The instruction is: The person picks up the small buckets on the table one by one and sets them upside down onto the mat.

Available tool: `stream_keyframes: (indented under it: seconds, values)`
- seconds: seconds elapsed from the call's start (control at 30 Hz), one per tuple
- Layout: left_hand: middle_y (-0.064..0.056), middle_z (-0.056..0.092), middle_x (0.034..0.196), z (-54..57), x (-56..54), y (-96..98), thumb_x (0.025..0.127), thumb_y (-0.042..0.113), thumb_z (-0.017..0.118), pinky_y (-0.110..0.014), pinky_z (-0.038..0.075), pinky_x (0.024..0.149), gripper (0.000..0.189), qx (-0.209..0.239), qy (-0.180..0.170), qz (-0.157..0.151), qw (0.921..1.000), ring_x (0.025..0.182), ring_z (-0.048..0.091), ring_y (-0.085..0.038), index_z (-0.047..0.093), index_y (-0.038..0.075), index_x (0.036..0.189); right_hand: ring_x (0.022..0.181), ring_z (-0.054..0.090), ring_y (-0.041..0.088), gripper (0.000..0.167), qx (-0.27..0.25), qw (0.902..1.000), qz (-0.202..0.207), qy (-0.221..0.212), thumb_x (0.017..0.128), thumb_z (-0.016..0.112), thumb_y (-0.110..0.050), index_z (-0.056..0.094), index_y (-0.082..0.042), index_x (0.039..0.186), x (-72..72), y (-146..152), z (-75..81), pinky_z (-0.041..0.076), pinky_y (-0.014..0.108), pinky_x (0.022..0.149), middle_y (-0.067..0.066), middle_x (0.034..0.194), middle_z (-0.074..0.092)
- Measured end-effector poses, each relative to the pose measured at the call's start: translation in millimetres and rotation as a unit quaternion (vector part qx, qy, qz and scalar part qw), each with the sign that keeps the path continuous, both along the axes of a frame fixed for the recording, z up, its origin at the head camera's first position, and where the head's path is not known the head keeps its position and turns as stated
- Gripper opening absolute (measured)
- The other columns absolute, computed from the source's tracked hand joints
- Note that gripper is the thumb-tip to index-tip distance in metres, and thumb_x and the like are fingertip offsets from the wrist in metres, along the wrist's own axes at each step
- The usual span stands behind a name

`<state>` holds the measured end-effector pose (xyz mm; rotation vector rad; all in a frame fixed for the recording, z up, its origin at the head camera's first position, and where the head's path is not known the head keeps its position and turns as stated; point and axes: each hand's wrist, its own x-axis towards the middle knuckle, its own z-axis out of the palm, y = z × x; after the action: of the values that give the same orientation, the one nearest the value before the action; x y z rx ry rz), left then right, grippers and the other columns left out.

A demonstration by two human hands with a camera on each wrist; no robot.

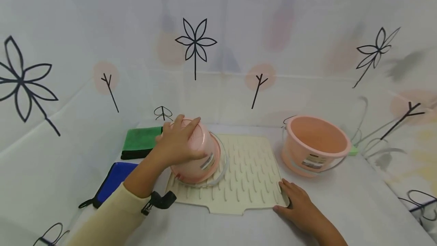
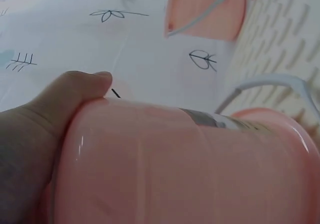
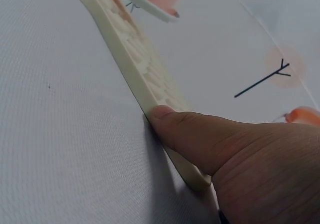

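Note:
A pink bucket (image 1: 194, 169) is upside down over the left part of a cream ridged draining mat (image 1: 246, 174), its wire handle lying round the rim. My left hand (image 1: 175, 145) grips the bucket by its upturned base, fingers spread across it. In the left wrist view the thumb (image 2: 85, 87) lies over the base edge of the bucket (image 2: 190, 169). My right hand (image 1: 300, 205) holds the mat's near right corner. The right wrist view has its thumb (image 3: 190, 134) against the mat's front edge (image 3: 120, 59); its other fingers are hidden there.
A second pink bucket (image 1: 297, 155) stands upright right of the mat, with a small green item (image 1: 353, 150) partly hidden behind it. Left of the mat lie a green black-edged cloth-like item (image 1: 141, 140) and a blue one (image 1: 116, 177). A patterned sheet (image 1: 222, 94) hangs behind.

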<state>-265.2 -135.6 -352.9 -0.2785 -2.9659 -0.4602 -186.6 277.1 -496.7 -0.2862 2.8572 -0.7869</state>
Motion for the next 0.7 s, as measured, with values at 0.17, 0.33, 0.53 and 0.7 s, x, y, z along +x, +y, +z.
stream_keyframes:
  seconds: [0.17, 0.33, 0.53, 0.7]
  values:
    - [-0.012, 0.014, 0.174, 5.9, -6.4, 13.4, 0.07, 0.08, 0.075, -0.086, 0.03, 0.099, 0.109, -0.007, -0.024, -0.026, 0.9993, 0.15, 0.016, -0.056, 0.026, 0.05, 0.163, 0.151, 0.022, 0.058, 0.101, 0.001, 1.0, 0.006, 0.007, 0.088, 0.076, -0.062, 0.039, 0.0, 0.159, -1.2, -1, 1.2, 0.024, 0.078, 0.115, 0.025, 0.169, 0.029]
    - [-0.012, 0.017, 0.173, 7.6, -12.8, 22.6, 0.072, 0.077, 0.077, -0.083, 0.033, 0.099, 0.108, -0.034, -0.035, -0.051, 0.9975, 0.148, 0.022, -0.054, 0.027, 0.05, 0.163, 0.151, 0.021, 0.058, 0.101, -0.006, 1.0, 0.005, 0.002, 0.087, 0.076, -0.062, 0.04, -0.001, 0.159, -2.4, -1, 0.4, 0.022, 0.078, 0.115, 0.024, 0.169, 0.029]
    - [-0.011, 0.02, 0.173, 6.3, -25.0, 22.4, 0.073, 0.077, 0.074, -0.081, 0.036, 0.1, 0.105, -0.059, -0.042, -0.086, 0.9937, 0.147, 0.026, -0.051, 0.028, 0.049, 0.163, 0.152, 0.022, 0.056, 0.1, -0.007, 1.0, 0.003, 0.005, 0.087, 0.077, -0.062, 0.041, -0.002, 0.159, -1.5, 0, -1.9, 0.023, 0.078, 0.115, 0.023, 0.169, 0.029]
    - [-0.01, 0.018, 0.174, 6.3, -36.0, 20.1, 0.076, 0.075, 0.073, -0.083, 0.033, 0.103, 0.101, -0.057, -0.064, -0.111, 0.9901, 0.15, 0.025, -0.052, 0.027, 0.051, 0.163, 0.151, 0.023, 0.056, 0.101, 0.0, 1.0, 0.004, 0.009, 0.087, 0.076, -0.063, 0.04, -0.002, 0.159, -2.3, 0, -1.5, 0.024, 0.079, 0.114, 0.024, 0.169, 0.03]
